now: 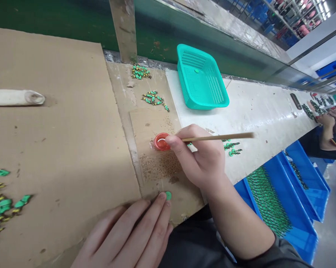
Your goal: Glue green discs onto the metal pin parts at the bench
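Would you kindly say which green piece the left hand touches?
The green disc at the fingertips of the left hand; other green pieces lie apart from it.

Bright, diffuse light; ceiling tube lights [323, 6] glare at two o'clock beside blurred shelves [303, 22]. The white tabletop [253, 108] shines towards three, a glint marks the red cup [156, 143], soft shadow dims the cardboard sheet [67, 126] at eight. Edges stretch.

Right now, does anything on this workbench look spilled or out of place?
Yes, perhaps: brown specks dot the board before and beyond the red cup by the right hand, resembling drips or spatter, though I can't tell what they are. A green piece also lies alone in the teal basket.
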### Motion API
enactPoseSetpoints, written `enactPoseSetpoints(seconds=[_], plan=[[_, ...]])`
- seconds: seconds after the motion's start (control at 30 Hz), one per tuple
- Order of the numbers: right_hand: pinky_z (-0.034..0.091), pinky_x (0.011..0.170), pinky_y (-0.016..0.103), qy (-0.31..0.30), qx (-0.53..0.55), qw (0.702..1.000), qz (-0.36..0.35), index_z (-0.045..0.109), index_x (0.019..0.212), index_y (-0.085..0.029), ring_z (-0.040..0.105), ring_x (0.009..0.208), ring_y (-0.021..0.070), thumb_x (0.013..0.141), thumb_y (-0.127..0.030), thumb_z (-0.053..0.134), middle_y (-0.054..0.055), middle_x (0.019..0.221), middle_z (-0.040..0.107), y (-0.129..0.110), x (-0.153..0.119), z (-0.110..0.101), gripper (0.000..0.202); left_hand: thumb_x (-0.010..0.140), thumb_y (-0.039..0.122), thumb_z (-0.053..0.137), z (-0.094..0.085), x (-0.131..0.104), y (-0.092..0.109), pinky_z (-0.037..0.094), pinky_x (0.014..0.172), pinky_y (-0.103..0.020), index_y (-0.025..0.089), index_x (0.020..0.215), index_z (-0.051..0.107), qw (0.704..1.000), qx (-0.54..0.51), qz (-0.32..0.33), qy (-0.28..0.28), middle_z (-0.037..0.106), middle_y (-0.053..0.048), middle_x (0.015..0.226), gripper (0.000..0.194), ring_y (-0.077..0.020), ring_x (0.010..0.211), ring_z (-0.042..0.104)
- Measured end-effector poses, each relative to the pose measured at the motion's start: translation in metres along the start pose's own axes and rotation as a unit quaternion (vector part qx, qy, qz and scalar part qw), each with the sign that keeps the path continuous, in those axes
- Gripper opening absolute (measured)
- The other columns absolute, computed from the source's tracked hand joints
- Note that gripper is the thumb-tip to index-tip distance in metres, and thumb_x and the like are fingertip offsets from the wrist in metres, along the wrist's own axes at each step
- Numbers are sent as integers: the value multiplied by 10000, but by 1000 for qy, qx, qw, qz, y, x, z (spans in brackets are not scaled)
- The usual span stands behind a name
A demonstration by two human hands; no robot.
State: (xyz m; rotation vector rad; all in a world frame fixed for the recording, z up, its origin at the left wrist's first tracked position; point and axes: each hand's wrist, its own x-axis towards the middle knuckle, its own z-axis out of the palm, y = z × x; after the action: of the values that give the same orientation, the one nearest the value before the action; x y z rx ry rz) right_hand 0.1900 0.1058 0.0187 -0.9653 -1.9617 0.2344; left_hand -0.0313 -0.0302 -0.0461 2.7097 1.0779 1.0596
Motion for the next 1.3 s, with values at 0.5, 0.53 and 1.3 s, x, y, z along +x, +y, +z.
enactPoseSetpoints(seconds=[0.5,0.53,1.3], plan=[[697,730,335,32,41,997,60,712,1099,-200,760,789,171,1146,-171,717,42,888,785,-52,-89,-15,55,1090,307,745,-10,-2,7,506,1352,-508,285,1497,774,998,-38,-43,-37,751,-49,1619,409,-306,1474,712],[708,747,342,31,37,997,61,718,1108,-201,771,805,177,1138,-163,725,48,899,794,-51,-88,-14,48,1086,307,752,-9,-3,7,511,1348,-509,282,1494,776,998,-37,-45,-36,752,-52,1618,409,-309,1471,713],[666,640,301,36,21,997,-65,650,902,-193,675,671,160,1110,-124,638,38,771,693,-50,-89,-9,219,1122,288,638,-8,-7,9,417,1415,-525,254,1467,785,997,-52,-40,-49,713,-46,1666,377,-329,1457,694]])
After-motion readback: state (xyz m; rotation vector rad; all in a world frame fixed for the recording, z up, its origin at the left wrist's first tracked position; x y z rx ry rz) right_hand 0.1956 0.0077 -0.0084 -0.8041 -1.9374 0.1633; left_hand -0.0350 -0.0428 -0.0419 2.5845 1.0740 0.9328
